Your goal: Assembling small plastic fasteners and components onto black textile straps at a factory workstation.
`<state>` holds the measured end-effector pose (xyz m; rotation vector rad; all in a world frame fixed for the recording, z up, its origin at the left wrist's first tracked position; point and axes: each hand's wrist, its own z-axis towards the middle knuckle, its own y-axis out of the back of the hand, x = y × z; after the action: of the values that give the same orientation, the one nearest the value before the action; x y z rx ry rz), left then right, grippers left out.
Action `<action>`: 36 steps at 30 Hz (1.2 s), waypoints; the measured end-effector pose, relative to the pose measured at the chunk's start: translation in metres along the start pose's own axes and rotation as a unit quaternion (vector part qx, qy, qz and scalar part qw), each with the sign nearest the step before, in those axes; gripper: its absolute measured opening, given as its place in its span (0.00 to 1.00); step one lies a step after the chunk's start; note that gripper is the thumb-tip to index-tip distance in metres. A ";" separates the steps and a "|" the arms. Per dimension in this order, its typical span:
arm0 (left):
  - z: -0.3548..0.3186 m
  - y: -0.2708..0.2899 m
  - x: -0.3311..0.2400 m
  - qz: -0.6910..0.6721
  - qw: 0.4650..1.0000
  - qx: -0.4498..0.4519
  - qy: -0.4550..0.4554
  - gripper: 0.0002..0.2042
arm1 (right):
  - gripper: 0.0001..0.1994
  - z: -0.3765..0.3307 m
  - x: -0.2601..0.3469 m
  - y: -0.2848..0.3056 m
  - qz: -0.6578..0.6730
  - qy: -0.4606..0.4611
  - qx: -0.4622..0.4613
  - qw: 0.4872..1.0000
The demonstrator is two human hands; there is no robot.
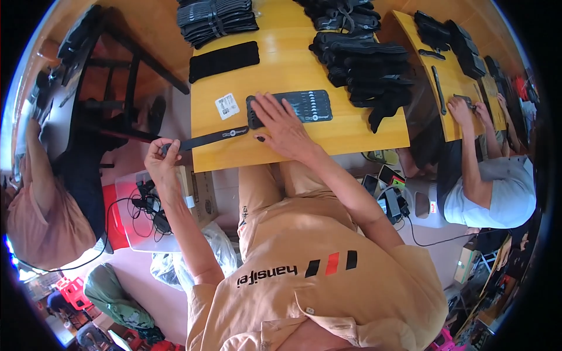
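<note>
My left hand (163,157) is at the table's near left edge, thumb and fingers pinched on the end of a flat black strap (205,139). The strap lies slanted across the tabletop, its rounded far end with a pale printed mark near my right hand. My right hand (283,127) lies flat with fingers stretched over the left end of a fanned row of black straps (316,105), whose overlapping ends show pale marks. A small white printed label (227,106) rests on the yellow table (269,64) just beyond the strap.
A folded black cloth (224,62) and a banded bundle of black straps (216,22) are farther back. Dark fabric pieces are piled (366,64) at right. A plastic bin with cables (143,213) stands below left. Co-workers sit on both sides; one's hands (465,114) work at another table.
</note>
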<state>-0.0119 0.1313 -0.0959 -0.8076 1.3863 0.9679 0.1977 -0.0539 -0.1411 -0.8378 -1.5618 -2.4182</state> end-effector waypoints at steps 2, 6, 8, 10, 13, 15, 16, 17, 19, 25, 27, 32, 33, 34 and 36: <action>0.010 0.013 0.014 -0.049 0.998 -0.007 0.030 0.07 | 0.34 -0.004 -0.011 -0.010 -0.064 0.029 0.038 0.997; 0.037 0.088 0.015 -0.036 0.975 -0.210 -0.061 0.07 | 0.31 -0.009 -0.014 -0.014 -0.105 0.057 0.068 0.990; 0.045 0.141 0.007 -0.114 0.962 -0.220 -0.115 0.05 | 0.31 -0.010 -0.012 -0.014 -0.105 0.061 0.066 0.990; 0.034 0.122 -0.026 -0.132 0.969 -0.177 -0.115 0.04 | 0.33 -0.010 -0.015 -0.014 -0.079 0.058 0.066 0.993; 0.001 0.056 -0.064 -0.102 0.985 -0.100 -0.094 0.05 | 0.37 -0.006 -0.012 0.001 0.095 -0.035 0.029 0.994; -0.024 0.020 -0.070 -0.047 0.996 -0.019 -0.079 0.06 | 0.39 0.000 0.015 0.039 0.169 -0.005 0.006 0.986; -0.039 -0.004 -0.079 -0.040 0.995 0.016 -0.090 0.06 | 0.41 -0.001 0.029 0.057 0.241 0.017 -0.021 0.970; -0.050 -0.023 -0.081 -0.030 0.994 0.052 -0.086 0.07 | 0.41 -0.003 0.041 0.069 0.242 0.016 -0.019 0.970; -0.071 -0.055 -0.088 -0.038 0.992 0.113 -0.037 0.08 | 0.42 -0.010 0.060 0.084 0.230 0.075 0.059 0.969; -0.080 -0.081 -0.064 -0.128 0.982 0.131 0.038 0.07 | 0.11 -0.056 0.029 0.087 0.530 -0.204 0.226 0.791; -0.077 -0.081 -0.049 -0.141 0.981 0.120 0.049 0.07 | 0.10 -0.070 0.009 0.093 0.541 -0.254 0.203 0.776; -0.066 -0.092 -0.019 -0.142 0.964 0.168 0.152 0.07 | 0.10 -0.087 -0.033 0.103 0.503 -0.267 0.172 0.804; -0.063 -0.095 -0.014 -0.132 0.954 0.195 0.184 0.08 | 0.10 -0.088 -0.037 0.104 0.490 -0.311 0.149 0.801; -0.061 -0.099 -0.008 -0.124 0.953 0.207 0.183 0.09 | 0.09 -0.089 -0.043 0.100 0.487 -0.316 0.107 0.807; -0.053 -0.108 0.002 -0.096 0.957 0.216 0.167 0.09 | 0.09 -0.087 -0.049 0.098 0.461 -0.329 0.064 0.822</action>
<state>0.0641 0.0388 -0.1092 -0.7738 1.6945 0.3621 0.2458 -0.1824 -0.1151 -1.9581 -1.0025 -1.3511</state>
